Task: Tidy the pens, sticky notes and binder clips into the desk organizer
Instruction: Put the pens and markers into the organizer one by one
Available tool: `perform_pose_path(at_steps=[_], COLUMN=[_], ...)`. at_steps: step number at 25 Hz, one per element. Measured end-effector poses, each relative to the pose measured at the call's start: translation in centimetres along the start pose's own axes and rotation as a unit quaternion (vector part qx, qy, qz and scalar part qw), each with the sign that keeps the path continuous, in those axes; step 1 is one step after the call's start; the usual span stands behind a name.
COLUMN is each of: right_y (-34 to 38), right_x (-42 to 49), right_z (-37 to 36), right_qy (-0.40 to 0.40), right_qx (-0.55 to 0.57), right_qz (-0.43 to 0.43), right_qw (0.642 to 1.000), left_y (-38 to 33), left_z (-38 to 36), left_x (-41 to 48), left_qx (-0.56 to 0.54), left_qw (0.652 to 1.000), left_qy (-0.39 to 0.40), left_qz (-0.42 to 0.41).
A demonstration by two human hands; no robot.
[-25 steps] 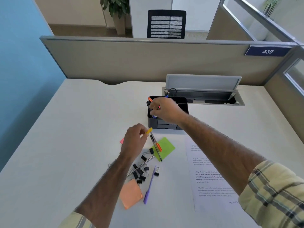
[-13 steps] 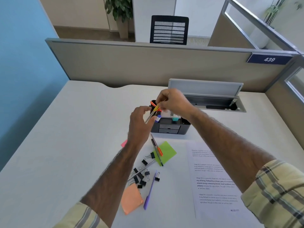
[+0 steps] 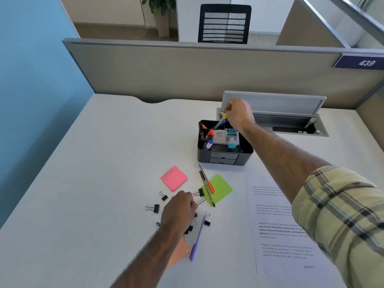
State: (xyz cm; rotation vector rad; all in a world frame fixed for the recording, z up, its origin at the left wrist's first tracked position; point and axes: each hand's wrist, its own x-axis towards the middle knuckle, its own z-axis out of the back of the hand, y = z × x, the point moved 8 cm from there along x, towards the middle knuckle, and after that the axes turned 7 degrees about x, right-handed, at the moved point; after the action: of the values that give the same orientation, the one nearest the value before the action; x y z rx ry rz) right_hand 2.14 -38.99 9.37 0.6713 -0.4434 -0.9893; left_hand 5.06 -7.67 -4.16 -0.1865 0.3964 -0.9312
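right hand (image 3: 239, 115) pinches yellow-capped pen (image 3: 220, 122) over organizer (image 3: 203, 156); left hand (image 3: 179, 208) grips silver pen (image 3: 200, 202) among binder clips (image 3: 154, 208)

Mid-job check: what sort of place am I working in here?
Most likely an open-plan office cubicle: grey partition panels stand round the desk, a plate numbered 439 sits at the far right corner, and a mesh-backed office chair shows beyond the partition.
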Motion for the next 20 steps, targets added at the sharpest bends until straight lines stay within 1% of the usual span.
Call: perform_pose_path(at_steps=[1, 3, 7, 11, 14, 16, 20], right_y=[-0.2, -0.3, 0.0, 0.2, 0.0, -0.2, -0.5], right_x=[-0.2, -0.7, -2.1, -3.7, -4.8, -5.7, -7.7], right_z=[-0.5, -0.4, 1.0, 2.6, 3.1, 3.0, 2.2], right_qy=[0.01, 0.001, -0.032, -0.051, -0.052, -0.047, -0.025], right_qx=[-0.002, 0.003, 0.028, 0.049, 0.064, 0.068, 0.07], right_qz=[0.003, 0.004, 0.032, 0.053, 0.062, 0.067, 0.074], right_qw=[1.0, 1.0, 0.999, 0.996, 0.995, 0.994, 0.995], left_y=[0.0, -0.2, -1.5, -2.8, -3.4, -3.9, -3.8], left_z=[-0.7, -2.0, -3.9, -4.9, -4.8, -4.6, -4.7], left_x=[-0.3, -0.9, -2.0, -2.3, -2.3, -2.3, -1.7], left_qx=[0.012, 0.049, 0.114, 0.151, 0.184, 0.2, 0.198], left_qw=[1.0, 0.997, 0.991, 0.986, 0.982, 0.979, 0.979], left_qy=[0.022, 0.054, 0.071, 0.055, 0.014, -0.01, -0.027], left_qz=[0.0, 0.002, -0.009, -0.036, -0.036, -0.042, -0.047])
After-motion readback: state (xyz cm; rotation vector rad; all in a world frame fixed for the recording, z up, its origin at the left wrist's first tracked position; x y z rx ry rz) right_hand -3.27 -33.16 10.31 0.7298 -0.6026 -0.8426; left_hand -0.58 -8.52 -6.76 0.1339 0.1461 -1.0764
